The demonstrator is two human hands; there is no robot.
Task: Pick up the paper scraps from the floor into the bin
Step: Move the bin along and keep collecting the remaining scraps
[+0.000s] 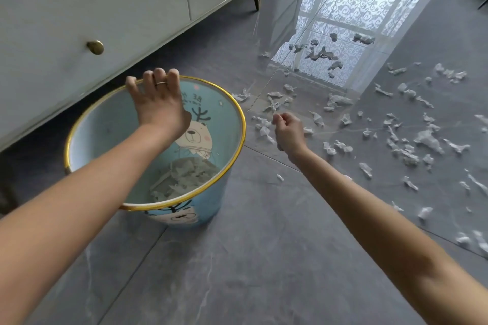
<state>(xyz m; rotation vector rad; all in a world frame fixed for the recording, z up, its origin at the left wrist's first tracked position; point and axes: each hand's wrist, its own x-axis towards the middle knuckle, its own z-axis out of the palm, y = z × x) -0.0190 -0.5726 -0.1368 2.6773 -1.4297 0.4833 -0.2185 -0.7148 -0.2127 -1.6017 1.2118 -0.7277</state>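
1. Watching the head cam feed: the left hand [158,105] is reaching across the mouth of the bin [105,124] and hooking its fingers over the far rim. It's gripping that gold rim, and a ring [161,83] is showing on one finger.
2. The bin is sitting on the grey tile floor [264,245] at left-centre of the frame, just in front of the white cabinet [105,8]. It's light blue, with a cartoon bear with antlers printed inside and out.
3. A heap of crumpled paper [182,177] is lying in the bottom of the bin.
4. The right hand [289,132] is hovering over the floor just right of the bin, about centre frame. Its fingers are curling in toward the palm, with thumb and forefinger meeting at the tips. I honestly can't tell whether it's pinching anything.
5. The paper scraps [427,140] are lying scattered across the right half of the frame, from right beside the bin out to the right edge. A few are sitting in the bright window reflection [356,21] at upper right, looking dark against it.
6. The cabinet is filling the upper left, with brass knobs [95,47] showing on its drawer fronts.
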